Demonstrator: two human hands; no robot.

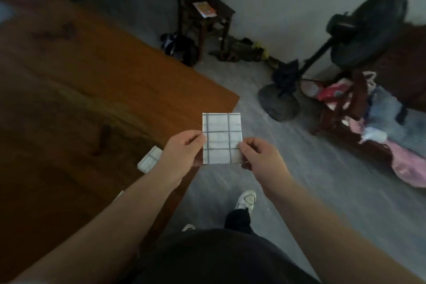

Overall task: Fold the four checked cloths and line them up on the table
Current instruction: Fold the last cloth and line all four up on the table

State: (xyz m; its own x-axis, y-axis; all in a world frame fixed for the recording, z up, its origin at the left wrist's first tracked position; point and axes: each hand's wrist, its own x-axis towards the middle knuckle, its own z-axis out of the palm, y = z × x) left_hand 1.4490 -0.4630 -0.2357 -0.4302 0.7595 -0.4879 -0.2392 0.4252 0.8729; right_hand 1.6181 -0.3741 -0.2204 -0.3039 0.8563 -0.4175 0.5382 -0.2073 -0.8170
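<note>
On the glossy brown wooden table, a folded checked cloth lies near the edge, half hidden by the left forearm. The left hand pinches one side of a small folded checked cloth, and the right hand pinches the other, holding it upright beyond the table's corner, above grey floor. It is soft, limp white fabric with thin dark grid lines; a loosened pinch could let the layers fall open or drop.
</note>
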